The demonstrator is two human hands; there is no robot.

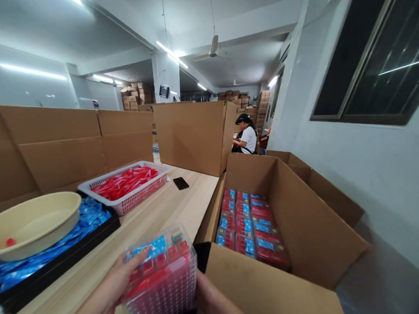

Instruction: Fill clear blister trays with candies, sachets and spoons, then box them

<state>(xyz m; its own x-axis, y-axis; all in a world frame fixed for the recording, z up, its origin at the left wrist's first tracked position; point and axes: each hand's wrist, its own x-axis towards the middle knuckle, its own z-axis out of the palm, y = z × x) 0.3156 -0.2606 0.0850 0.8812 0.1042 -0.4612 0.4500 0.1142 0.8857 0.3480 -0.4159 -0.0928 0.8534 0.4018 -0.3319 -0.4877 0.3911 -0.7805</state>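
Observation:
Between my two hands is a clear plastic box with red contents, a blue packet and a row of red square pieces showing through its top. My left hand grips the near left side, its thumb lying over the top. On the right side my right hand holds the box, most of its fingers hidden behind it. Just to the right, an open cardboard carton contains several similar boxes in rows, with red contents and blue packets.
On the wooden table are a white basket of red pieces, a black phone and a black tray of blue packets under a cream basin. Cardboard boxes line the back. Further off sits a person.

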